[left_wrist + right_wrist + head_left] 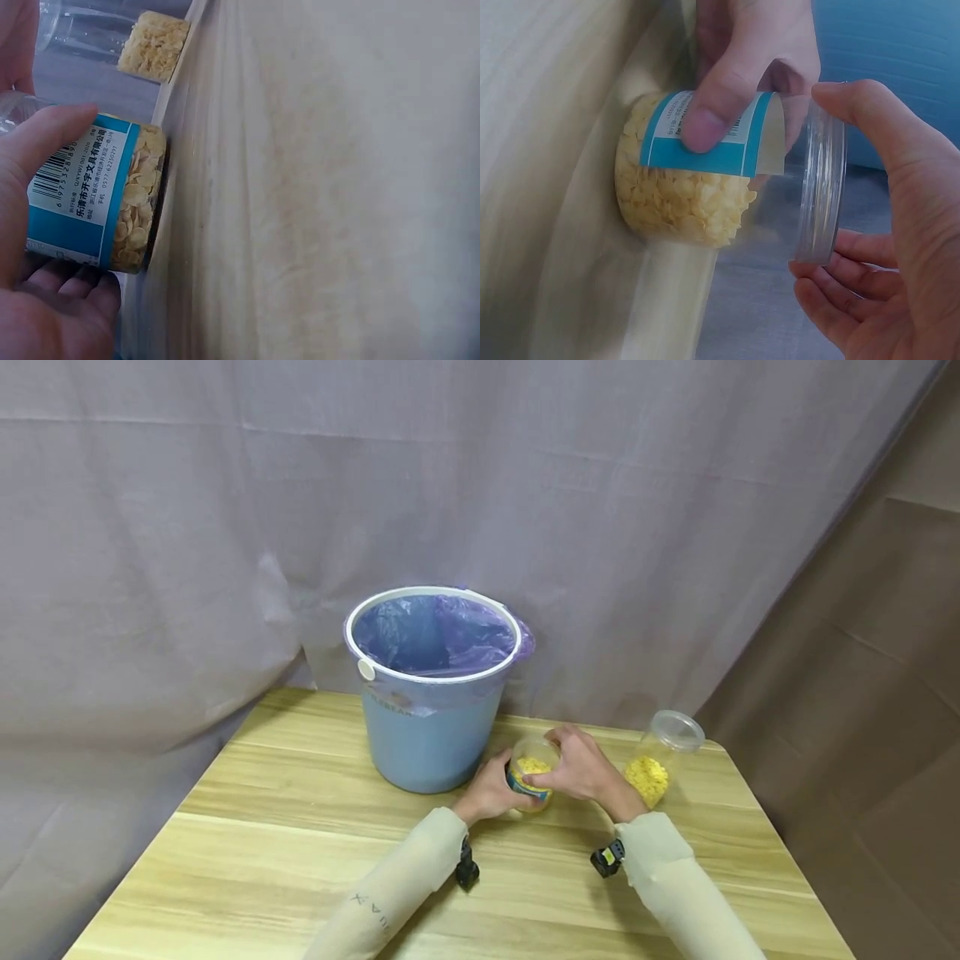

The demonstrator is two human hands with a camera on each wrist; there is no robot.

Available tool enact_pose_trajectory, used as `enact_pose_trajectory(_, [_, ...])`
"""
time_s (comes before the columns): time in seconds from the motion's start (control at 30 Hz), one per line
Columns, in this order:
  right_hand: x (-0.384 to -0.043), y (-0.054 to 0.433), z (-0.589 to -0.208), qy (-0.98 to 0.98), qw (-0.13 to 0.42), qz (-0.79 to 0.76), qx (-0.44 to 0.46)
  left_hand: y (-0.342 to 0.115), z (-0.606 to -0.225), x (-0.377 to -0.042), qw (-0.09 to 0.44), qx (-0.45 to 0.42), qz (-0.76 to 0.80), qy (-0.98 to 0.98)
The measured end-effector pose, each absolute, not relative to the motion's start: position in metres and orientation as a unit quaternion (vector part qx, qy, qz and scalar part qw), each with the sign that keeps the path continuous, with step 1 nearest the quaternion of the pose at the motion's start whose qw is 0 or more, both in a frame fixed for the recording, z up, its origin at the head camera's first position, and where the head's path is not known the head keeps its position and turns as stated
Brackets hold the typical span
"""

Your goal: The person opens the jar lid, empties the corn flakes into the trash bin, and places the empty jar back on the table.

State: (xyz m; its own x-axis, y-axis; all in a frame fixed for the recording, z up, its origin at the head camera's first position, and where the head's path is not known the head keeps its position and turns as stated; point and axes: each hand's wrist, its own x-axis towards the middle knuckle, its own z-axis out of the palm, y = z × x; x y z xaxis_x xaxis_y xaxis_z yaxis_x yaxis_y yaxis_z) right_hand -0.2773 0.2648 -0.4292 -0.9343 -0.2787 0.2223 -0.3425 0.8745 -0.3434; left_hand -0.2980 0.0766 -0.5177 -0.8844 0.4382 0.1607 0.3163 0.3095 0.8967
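Note:
A clear jar of yellow flakes, with a blue-and-white label, stands on the wooden table between the hands. My left hand grips its body, the thumb lying across the label in both wrist views. At the top, my right hand holds the transparent lid, thumb on one side of the rim and fingertips on the other. The lid sits on the jar's mouth. In the right wrist view the flakes fill the lower part of the jar, and one end of the label stands away from the plastic.
Just right of my right hand is a second clear lidded jar, also part-filled with yellow flakes. A blue bucket with a white rim and purple bag liner stands behind my left hand. Grey cloth hangs behind the table.

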Motion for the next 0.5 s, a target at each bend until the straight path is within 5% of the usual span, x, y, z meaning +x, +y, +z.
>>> enact_pose_trajectory(0.5, [-0.255,0.253,-0.413,-0.956,0.100,0.199,0.193,0.062,-0.506,-0.275,0.011,0.234,0.541,0.808])
